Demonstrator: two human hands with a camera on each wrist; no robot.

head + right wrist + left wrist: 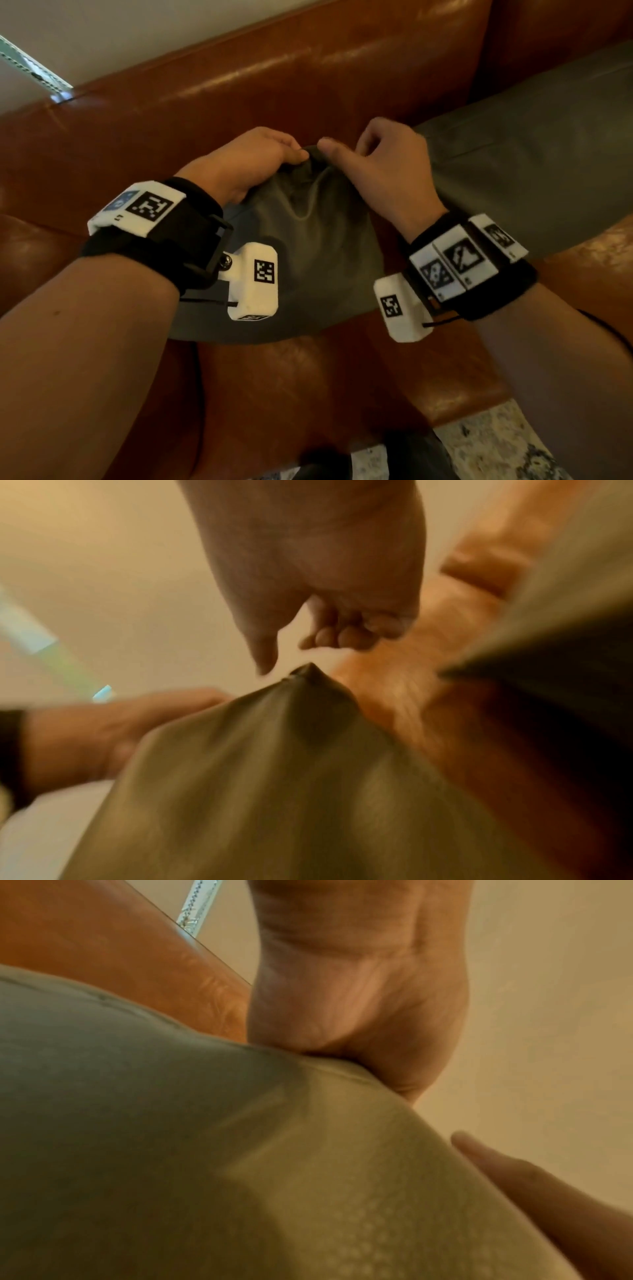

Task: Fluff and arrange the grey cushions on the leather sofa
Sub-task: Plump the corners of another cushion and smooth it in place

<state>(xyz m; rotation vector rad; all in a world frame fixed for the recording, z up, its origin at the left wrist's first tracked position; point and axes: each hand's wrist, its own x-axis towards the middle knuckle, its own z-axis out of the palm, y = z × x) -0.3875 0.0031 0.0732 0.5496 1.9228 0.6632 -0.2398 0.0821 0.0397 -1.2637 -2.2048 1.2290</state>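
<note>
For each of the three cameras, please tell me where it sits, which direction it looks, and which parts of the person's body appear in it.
Head: worn on the head, looking down at the leather sofa; shows both forearms, the left hand and right hand at a grey cushion.
Left wrist: under the left wrist, looking along the palm and up the cushion.
Right wrist: under the right wrist; shows the right hand's curled fingers just above the cushion's peaked corner.
Shared: all three see this cushion.

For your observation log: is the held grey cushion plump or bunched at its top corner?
Bunched: the grey cushion creases toward the corner the left hand pinches.
</note>
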